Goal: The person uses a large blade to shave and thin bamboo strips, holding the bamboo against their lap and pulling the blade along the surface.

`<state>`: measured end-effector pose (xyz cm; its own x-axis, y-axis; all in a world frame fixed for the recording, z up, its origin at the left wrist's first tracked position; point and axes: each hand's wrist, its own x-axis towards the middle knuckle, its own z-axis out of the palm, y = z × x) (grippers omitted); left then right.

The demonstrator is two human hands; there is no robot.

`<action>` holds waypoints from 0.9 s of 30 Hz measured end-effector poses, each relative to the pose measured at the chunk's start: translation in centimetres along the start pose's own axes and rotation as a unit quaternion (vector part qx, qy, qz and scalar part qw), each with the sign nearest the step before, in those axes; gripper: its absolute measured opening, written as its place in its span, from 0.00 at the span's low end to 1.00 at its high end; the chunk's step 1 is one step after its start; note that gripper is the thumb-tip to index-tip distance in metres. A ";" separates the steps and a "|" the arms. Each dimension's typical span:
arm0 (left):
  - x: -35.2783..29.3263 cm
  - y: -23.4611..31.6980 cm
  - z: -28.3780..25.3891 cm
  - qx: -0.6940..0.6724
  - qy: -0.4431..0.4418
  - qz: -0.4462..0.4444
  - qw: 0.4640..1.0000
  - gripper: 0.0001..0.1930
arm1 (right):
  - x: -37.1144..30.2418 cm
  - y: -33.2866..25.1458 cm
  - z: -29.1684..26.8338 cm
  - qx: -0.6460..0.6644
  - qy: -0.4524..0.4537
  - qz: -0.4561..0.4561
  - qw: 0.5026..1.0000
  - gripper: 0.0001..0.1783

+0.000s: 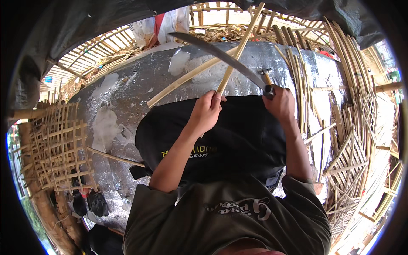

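Note:
My left hand (206, 111) is closed round a long bamboo strip (242, 43), which slants up and away to the right. In my right hand (281, 103) I grip the handle of a machete (221, 54). Its long curved blade reaches up to the left and crosses the bamboo strip; I cannot tell whether they touch. Another flat bamboo strip (182, 82) lies on the silver sheet beyond my left hand. A black cloth (246, 131) with printed lettering covers my lap beneath both hands. Close to my right hand is a small hammer-like tool (266, 75), partly hidden.
A shiny silver sheet (106, 89) spreads over the ground. Woven bamboo lattices stand at the left (59, 144) and right (348, 161). Several loose bamboo strips (302, 85) lie to my right. Black plastic bags (97, 203) sit at the lower left, with a dark tarp (76, 25) overhead.

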<state>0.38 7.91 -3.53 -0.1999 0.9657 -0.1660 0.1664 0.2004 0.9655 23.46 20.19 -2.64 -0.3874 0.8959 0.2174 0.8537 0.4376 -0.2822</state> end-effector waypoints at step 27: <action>-2.3 -1.2 -3.2 0.129 0.140 0.065 0.979 0.14 | 9.3 -6.2 2.6 -0.062 -0.075 -0.054 0.994 0.09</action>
<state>-2.41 4.90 -3.64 -0.4123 0.9096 0.0520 0.4401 0.1489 0.8855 13.66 26.03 -1.25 -0.5180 0.8500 0.0958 0.8374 0.5268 -0.1461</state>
